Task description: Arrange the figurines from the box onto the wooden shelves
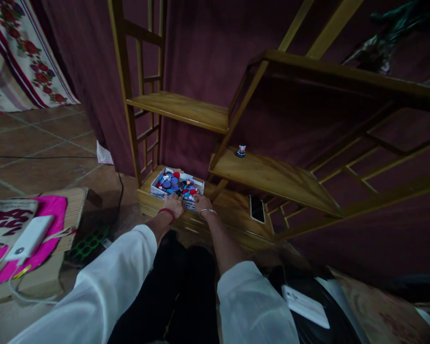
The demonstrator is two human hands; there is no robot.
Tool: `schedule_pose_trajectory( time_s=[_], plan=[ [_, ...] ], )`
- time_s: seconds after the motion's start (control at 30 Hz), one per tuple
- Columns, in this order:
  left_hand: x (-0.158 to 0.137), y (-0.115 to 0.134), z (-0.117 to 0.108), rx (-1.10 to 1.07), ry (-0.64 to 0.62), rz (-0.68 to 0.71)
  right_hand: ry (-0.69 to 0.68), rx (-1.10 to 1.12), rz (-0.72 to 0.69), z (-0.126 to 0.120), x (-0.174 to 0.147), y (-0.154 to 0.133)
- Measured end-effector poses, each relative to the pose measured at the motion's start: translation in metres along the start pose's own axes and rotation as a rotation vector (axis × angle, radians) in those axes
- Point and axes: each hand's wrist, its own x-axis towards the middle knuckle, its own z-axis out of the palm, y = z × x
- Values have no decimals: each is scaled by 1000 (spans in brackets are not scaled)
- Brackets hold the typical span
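A shallow white-and-blue box (pixel 158 192) sits on the low wooden shelf, filled with small blue, red and black figures and round bases (pixel 167 180). My left hand (pixel 174 204), with a red bead bracelet at the wrist, has its fingers bent over the box's near rim. At the near right corner my right hand (pixel 202 204), wearing a silver bangle, grips the box wall. Both thumbs are hard to make out, and part of the front wall is hidden behind the hands.
A small figurine (pixel 241 151) stands on the middle shelf (pixel 272 179). Below it a phone (pixel 257 209) leans or lies at the right. To the left, a white power bank (pixel 30 238) with a cable rests on pink material. Another white device (pixel 306 306) lies at lower right.
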Motion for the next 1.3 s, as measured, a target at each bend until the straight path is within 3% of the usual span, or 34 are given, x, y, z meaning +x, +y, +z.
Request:
schedule_pose_trajectory(
  time_s=[0.17, 0.5, 0.63, 1.0, 1.3],
  plan=[
    [19, -9, -4, 8, -110, 66, -66, -12, -13, 9, 17, 1],
    [59, -46, 2, -43, -104, -223, -252, -27, -18, 23, 41, -5],
    [69, -58, 5, -81, -128, -266, -287, -29, -6, 28, 50, -6],
    [109, -66, 13, -65, -202, -289, -318, 41, -17, 42, 62, -3],
    [111, -63, 16, 16, -202, -266, -337, 115, -14, 53, 71, 3]
  ],
)
